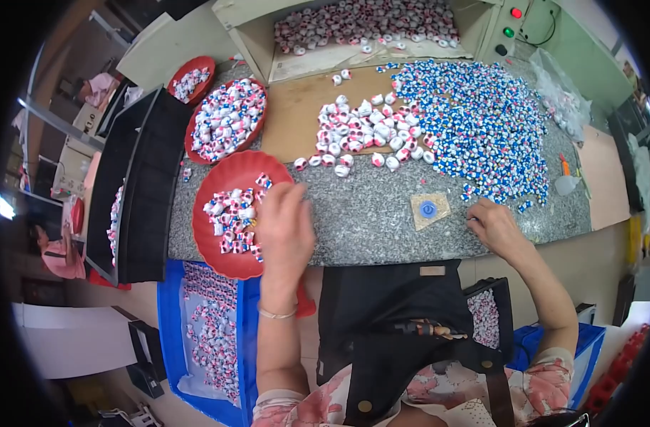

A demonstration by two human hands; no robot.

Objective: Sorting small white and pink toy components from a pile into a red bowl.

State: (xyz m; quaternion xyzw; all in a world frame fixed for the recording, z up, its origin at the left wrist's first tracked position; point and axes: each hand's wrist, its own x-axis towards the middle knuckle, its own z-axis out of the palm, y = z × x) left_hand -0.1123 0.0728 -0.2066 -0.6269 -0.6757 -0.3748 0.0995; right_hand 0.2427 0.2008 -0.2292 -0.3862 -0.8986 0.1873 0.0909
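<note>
Two bare hands work at a speckled grey stone counter, the largest thing in view and the mark for every place below. Across its far right part spreads a wide heap of blue-and-white wrapped pieces, thinning toward the near edge. Beyond the counter's far edge stands an open beige bin filled with pink-and-white wrapped pieces. On a brown board at the counter's far middle lies a smaller cluster of pink-and-white pieces. Below the counter's near left edge sits a blue crate lined with clear plastic and holding more wrapped pieces. At the counter's left end rest red plates: a heaped one farther back and the nearest red plate, which overhangs the near edge and carries a loose scatter of pieces.

The left hand hovers palm down over the right side of that nearest plate, fingers curled downward; whether it grips anything cannot be told. The right hand rests on the counter's near right edge, fingertips pinched close at the heap's thin fringe; what they hold is too small to tell. Between the hands, on the counter, lies a small tan square with a blue round cap.
</note>
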